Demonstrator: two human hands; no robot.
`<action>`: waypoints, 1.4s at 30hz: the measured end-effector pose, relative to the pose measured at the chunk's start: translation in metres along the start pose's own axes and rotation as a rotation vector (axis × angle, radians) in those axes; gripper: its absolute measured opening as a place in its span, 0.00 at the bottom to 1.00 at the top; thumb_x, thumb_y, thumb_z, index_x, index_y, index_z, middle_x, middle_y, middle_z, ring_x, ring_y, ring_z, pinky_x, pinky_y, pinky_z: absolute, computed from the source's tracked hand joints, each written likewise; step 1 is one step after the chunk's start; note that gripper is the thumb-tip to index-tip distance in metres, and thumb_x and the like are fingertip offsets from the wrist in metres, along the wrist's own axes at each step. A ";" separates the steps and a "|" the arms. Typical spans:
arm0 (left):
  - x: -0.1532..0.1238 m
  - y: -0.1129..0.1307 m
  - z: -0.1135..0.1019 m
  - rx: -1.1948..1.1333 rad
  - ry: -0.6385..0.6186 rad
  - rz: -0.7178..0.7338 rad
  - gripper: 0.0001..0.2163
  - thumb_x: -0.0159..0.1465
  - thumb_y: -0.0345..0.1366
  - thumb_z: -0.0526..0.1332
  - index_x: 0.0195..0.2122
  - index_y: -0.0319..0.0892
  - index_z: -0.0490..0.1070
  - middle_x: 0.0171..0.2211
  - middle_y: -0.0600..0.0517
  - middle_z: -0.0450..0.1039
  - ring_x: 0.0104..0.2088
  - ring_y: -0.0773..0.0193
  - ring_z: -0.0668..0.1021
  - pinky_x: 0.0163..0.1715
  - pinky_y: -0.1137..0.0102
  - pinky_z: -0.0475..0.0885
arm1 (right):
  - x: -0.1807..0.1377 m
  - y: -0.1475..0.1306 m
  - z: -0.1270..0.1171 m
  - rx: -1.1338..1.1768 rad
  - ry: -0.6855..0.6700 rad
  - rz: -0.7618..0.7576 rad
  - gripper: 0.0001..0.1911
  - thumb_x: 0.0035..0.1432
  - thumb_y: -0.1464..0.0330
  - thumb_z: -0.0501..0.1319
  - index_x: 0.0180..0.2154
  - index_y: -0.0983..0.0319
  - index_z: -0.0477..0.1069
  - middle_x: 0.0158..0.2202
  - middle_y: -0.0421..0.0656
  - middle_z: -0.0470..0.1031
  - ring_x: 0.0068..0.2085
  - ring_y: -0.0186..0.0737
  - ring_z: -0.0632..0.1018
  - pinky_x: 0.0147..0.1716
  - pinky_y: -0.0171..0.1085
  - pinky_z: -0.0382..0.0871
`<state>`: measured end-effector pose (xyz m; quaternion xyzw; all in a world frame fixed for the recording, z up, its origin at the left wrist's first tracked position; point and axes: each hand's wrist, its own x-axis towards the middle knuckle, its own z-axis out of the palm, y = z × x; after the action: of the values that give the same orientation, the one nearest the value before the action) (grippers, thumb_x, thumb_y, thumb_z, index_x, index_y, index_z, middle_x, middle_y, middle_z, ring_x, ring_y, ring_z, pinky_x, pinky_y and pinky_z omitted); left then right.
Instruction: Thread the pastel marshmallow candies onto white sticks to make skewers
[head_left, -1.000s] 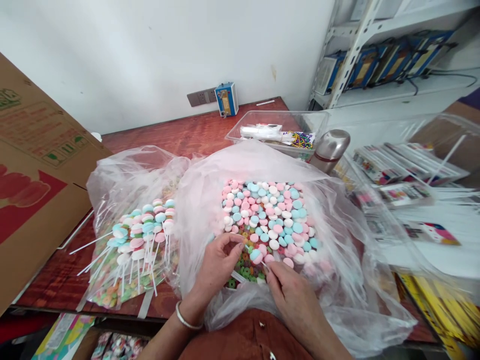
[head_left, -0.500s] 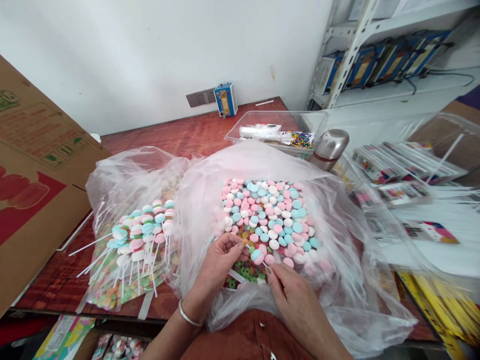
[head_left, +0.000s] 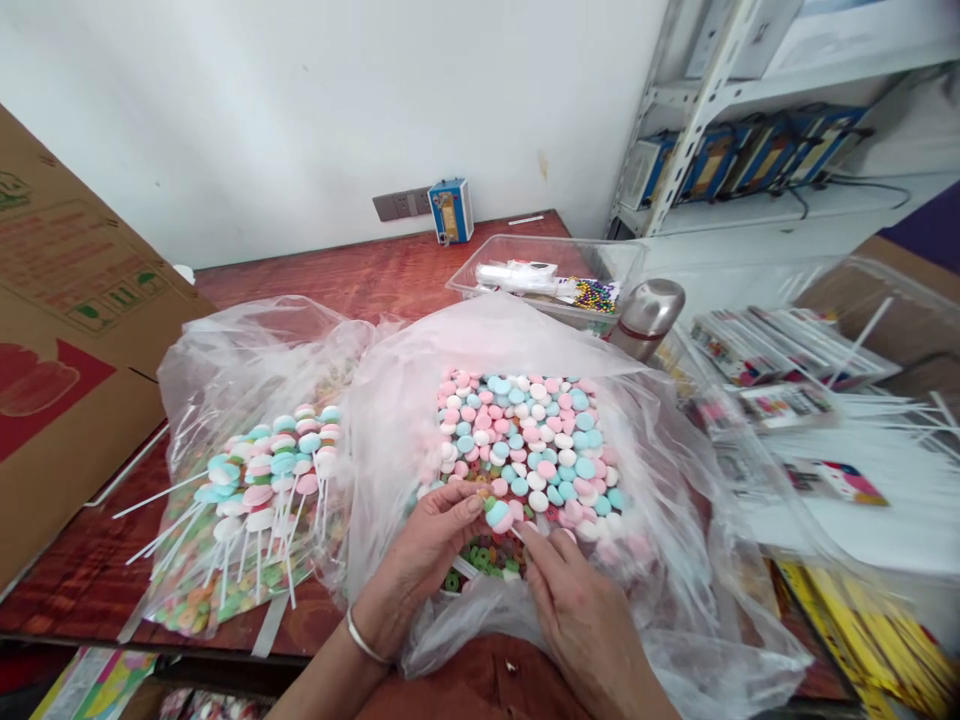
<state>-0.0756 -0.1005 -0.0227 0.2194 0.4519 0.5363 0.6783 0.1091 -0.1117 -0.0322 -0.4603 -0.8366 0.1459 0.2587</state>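
My right hand (head_left: 574, 590) is closed, pinching the white stick (head_left: 517, 531) of a lollipop. Pink and blue-white candies (head_left: 498, 515) are threaded at the stick's upper end. Against them, at the fingertips of my left hand (head_left: 442, 525), shows a small green ring candy (head_left: 489, 503). The left thumb and forefinger are pinched together; what lies between them is too small to make out. Both hands are over an open clear plastic bag (head_left: 499, 325) holding pink, white and blue button-shaped candies (head_left: 536, 440). Green and orange ring candies (head_left: 484, 560) lie below the hands.
On the left, finished candy sticks (head_left: 262, 470) rest on another bag (head_left: 255, 320), beside a cardboard box (head_left: 75, 330). Behind stand a clear tray (head_left: 555, 250) and a steel flask (head_left: 649, 310). A clear bin (head_left: 750, 490) with cards and white sticks is on the right.
The view has shifted slightly. My hands have stayed close together around the lollipop, and a green ring now shows between my left fingertips and the threaded candies.
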 end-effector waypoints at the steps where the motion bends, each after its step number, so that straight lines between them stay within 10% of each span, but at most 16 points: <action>1: 0.000 -0.001 -0.001 -0.019 0.003 0.000 0.14 0.54 0.42 0.72 0.34 0.37 0.79 0.34 0.48 0.78 0.33 0.65 0.78 0.36 0.71 0.75 | -0.001 0.002 0.000 -0.002 0.012 -0.002 0.22 0.66 0.73 0.45 0.53 0.62 0.72 0.34 0.46 0.79 0.29 0.42 0.82 0.22 0.35 0.73; 14: 0.005 -0.020 0.023 0.091 0.005 -0.034 0.16 0.51 0.44 0.74 0.28 0.37 0.74 0.33 0.50 0.75 0.30 0.68 0.75 0.32 0.73 0.72 | 0.006 0.007 0.009 0.289 -0.175 0.233 0.22 0.69 0.66 0.41 0.46 0.62 0.73 0.32 0.46 0.81 0.32 0.44 0.82 0.31 0.36 0.73; 17: 0.017 -0.011 0.019 0.445 -0.050 0.028 0.15 0.62 0.47 0.64 0.30 0.38 0.75 0.28 0.51 0.74 0.26 0.68 0.73 0.29 0.72 0.70 | 0.010 0.008 0.009 0.405 -0.155 0.311 0.19 0.69 0.64 0.43 0.40 0.60 0.72 0.32 0.45 0.80 0.32 0.42 0.80 0.32 0.35 0.71; 23: 0.056 0.024 0.005 1.637 -0.098 0.805 0.12 0.67 0.29 0.55 0.49 0.42 0.74 0.46 0.46 0.76 0.47 0.54 0.72 0.49 0.58 0.67 | 0.005 0.022 0.006 0.393 -0.043 0.383 0.18 0.67 0.61 0.45 0.33 0.60 0.70 0.29 0.44 0.78 0.29 0.42 0.77 0.28 0.34 0.65; 27: 0.069 0.036 0.006 2.039 -0.197 0.843 0.14 0.66 0.26 0.56 0.51 0.43 0.72 0.48 0.45 0.74 0.48 0.52 0.69 0.46 0.57 0.66 | 0.003 0.026 0.004 0.386 -0.040 0.396 0.19 0.67 0.60 0.45 0.30 0.59 0.67 0.24 0.41 0.74 0.26 0.40 0.74 0.26 0.34 0.61; 42: 0.065 0.048 0.006 2.167 -0.296 0.868 0.15 0.65 0.30 0.61 0.53 0.43 0.68 0.50 0.45 0.72 0.50 0.52 0.69 0.48 0.58 0.63 | 0.005 0.023 0.005 0.439 -0.081 0.376 0.17 0.68 0.62 0.47 0.27 0.58 0.62 0.24 0.38 0.71 0.27 0.38 0.72 0.27 0.33 0.59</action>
<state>-0.0948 -0.0235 -0.0065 0.8772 0.4761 0.0271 -0.0560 0.1198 -0.0953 -0.0458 -0.5342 -0.6944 0.3872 0.2872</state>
